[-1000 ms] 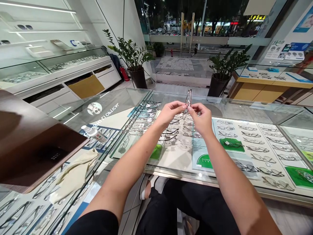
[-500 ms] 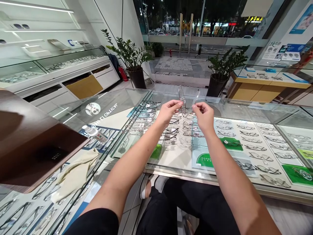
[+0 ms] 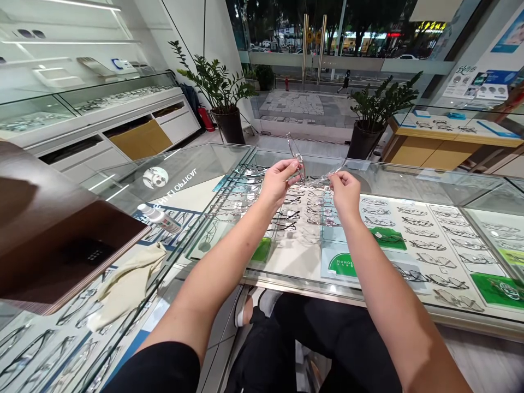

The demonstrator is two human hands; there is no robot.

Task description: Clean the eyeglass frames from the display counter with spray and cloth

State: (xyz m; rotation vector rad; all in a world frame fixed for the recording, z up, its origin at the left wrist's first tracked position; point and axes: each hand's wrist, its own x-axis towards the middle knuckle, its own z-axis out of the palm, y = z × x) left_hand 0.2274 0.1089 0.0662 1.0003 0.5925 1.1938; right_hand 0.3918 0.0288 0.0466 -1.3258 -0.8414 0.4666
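Above the glass display counter (image 3: 295,273), my left hand (image 3: 279,183) pinches a pair of thin-rimmed eyeglasses (image 3: 295,148) by the front, which stands tilted upward. My right hand (image 3: 345,191) is closed on a thin, pale part that runs from near the bottom of the rim out to the right; it looks like a temple of the same eyeglasses, though its join is hard to make out. Beneath both hands, rows of eyeglass frames (image 3: 286,213) lie in the counter.
On the left counter are a white spray bottle (image 3: 164,219), a cream cloth (image 3: 126,289) and a dark brown mirror-like panel (image 3: 82,251). Potted plants (image 3: 227,117) stand beyond the counter by glass doors. More frames fill the case at right (image 3: 429,245).
The front in my left hand leans further left. My right hand has moved slightly right and down, and the pale part it holds has swung from steep to nearly level.
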